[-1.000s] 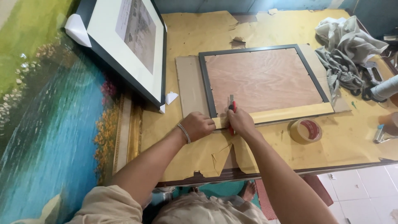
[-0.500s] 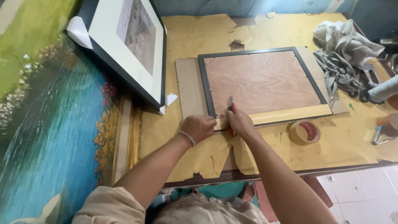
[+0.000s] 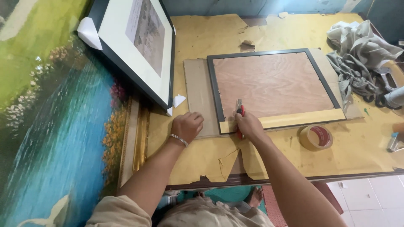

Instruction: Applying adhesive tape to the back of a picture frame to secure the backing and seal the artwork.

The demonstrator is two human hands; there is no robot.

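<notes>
— Counting frames first: how many are on the table?

— Two. One dark frame (image 3: 273, 86) lies face down, its plywood backing up, on a sheet of grey cardboard (image 3: 197, 94). One black-framed picture (image 3: 134, 46) with a white mat leans tilted at the left, white corner guards on it. A third, gilt-framed landscape painting (image 3: 54, 126) stands along the left edge.

— And the hands?

— Two, both the person's own. The right hand (image 3: 249, 125) is closed around one red-handled utility knife (image 3: 239, 113), blade at the frame's near left corner, where one strip of tan tape (image 3: 294, 120) runs along the lower rail. The left hand (image 3: 187, 126), one bead bracelet on its wrist, rests loosely curled on the cardboard just beside that corner, holding nothing.

— Tape rolls?

— One roll of tape (image 3: 315, 137), lying flat on the yellow table covering (image 3: 370, 147), near the frame's lower right corner.

— Anything else?

— One heap of crumpled grey cloth (image 3: 360, 50) at the right.
</notes>
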